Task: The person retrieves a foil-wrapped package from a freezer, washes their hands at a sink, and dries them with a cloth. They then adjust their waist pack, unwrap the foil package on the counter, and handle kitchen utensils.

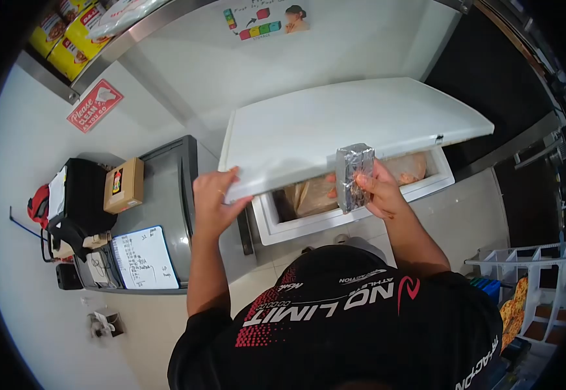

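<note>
My left hand [217, 201] grips the front left corner of the white lid [348, 120] of a chest freezer [296, 229]. That lid is partly raised, so a gap shows along the front. In my right hand [384, 192] is a rectangular block wrapped in silver foil [354, 172], held upright in front of the gap with my fingers around its sides. Inside the freezer lie a brown wrapped package [313, 198] and a pinkish-tan package [408, 168]. What else is inside is hidden by the lid and the block.
To the left stands a grey cabinet [166, 182] with a cardboard box [124, 186], a whiteboard [145, 258] and a black bag [88, 195] on it. A metal shelf [117, 52] with yellow packs is overhead. A grey plastic rack [530, 257] stands at the right.
</note>
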{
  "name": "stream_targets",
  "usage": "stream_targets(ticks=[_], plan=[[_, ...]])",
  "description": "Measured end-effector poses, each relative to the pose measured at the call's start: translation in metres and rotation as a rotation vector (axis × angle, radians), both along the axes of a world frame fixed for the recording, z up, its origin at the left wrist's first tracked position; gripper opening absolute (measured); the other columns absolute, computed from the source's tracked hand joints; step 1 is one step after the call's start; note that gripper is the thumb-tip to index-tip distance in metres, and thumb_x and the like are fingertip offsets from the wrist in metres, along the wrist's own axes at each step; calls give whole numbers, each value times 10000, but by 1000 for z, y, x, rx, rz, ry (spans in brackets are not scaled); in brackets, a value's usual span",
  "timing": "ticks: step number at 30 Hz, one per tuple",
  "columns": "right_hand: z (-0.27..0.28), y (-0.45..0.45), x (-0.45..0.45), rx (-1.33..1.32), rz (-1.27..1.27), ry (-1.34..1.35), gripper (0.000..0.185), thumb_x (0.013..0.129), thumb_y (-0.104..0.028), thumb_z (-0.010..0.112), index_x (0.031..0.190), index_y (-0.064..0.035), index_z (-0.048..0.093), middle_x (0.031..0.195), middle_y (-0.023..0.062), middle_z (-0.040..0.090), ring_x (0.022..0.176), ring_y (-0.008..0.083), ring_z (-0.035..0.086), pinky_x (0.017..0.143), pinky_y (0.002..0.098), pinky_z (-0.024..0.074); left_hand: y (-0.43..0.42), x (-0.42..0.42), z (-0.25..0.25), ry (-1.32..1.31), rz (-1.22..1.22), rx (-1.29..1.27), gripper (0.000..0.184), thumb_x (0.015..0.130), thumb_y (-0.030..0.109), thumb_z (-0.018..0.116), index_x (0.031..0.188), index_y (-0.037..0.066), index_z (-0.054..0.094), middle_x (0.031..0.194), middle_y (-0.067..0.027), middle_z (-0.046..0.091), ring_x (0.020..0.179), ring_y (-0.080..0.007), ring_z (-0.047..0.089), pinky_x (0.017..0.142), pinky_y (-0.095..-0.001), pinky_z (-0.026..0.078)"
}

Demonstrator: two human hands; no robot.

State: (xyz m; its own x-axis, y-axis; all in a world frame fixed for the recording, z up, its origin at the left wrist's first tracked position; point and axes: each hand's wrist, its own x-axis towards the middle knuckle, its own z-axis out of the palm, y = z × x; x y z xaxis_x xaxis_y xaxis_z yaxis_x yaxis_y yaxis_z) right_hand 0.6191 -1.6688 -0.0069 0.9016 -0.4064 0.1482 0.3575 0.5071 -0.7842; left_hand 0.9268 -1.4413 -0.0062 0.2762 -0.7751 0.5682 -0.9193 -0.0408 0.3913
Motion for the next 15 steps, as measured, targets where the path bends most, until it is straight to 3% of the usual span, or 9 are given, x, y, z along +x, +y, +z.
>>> stream_targets(ticks=[5,9,10,15], plan=[[-4,0,13,62,-51,133,499,1021,-87,604,1477,-9,418,1279,329,642,1031,441,732,856,460,634,9,-19,-23,-14,-108,134,734,654,202,896,1347,130,666,1145,-26,699,1112,-236,596,1038,-403,395],[-4,9,20,83,-61,147,483,1025,-62,599,1469,-10,415,1242,311,672,971,377,760,657,340,652,12,-27,-46,-34,-180,179,784,631,188,880,1378,175,642,1227,-19,678,1182,-242,577,1046,-413,391],[-4,10,21,83,-59,149,483,1025,-62,599,1469,-10,415,1242,311,672,971,377,760,657,340,652,13,-30,-46,-32,-178,179,784,631,188,880,1378,175,642,1227,-19,678,1182,-242,577,1046,-413,391],[-3,17,18,69,-119,219,462,1023,-56,599,1452,-10,435,1233,300,681,967,364,764,643,334,650,15,-43,-53,1,-198,384,832,646,180,857,1437,211,601,1409,-31,598,1319,-264,520,1105,-439,371]])
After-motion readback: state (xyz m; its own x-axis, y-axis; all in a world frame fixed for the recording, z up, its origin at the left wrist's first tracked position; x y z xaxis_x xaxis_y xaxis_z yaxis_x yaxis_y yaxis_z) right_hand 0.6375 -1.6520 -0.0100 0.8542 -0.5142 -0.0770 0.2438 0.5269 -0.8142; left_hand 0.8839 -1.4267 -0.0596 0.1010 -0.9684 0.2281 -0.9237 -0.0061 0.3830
